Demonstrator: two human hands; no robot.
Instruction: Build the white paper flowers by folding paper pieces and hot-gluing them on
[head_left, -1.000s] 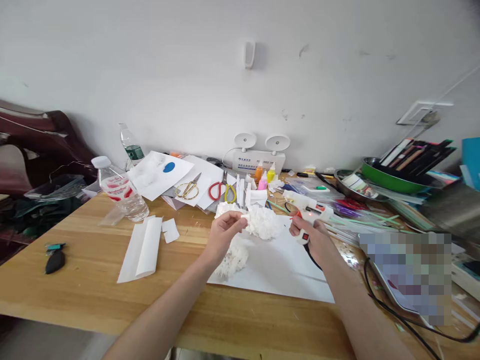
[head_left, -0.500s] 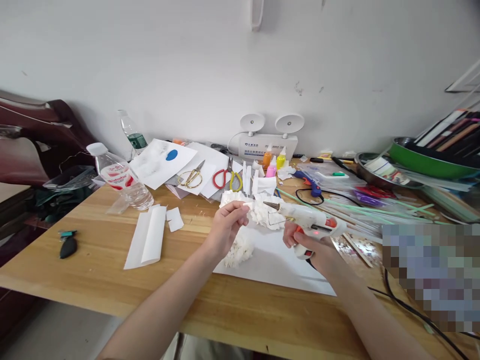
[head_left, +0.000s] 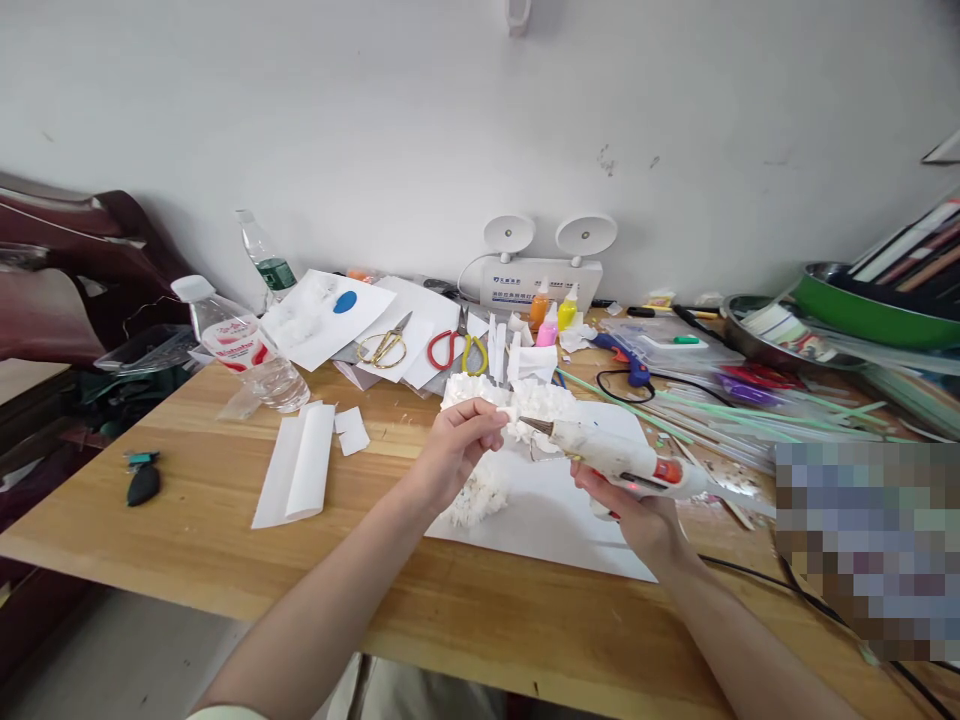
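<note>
Behind glue gun [head_left: 630,464], scissors [head_left: 382,347], seemingly paint bottles [head_left: 550,318].

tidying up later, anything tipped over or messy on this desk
Yes: the clear plastic water bottle with a red label lies on its side near the wooden table's left back, cap on. Small white paper scraps lie loose beside a folded white paper strip.

Water bottle [head_left: 241,345], scissors [head_left: 384,346], paint bottles [head_left: 550,318]
</note>
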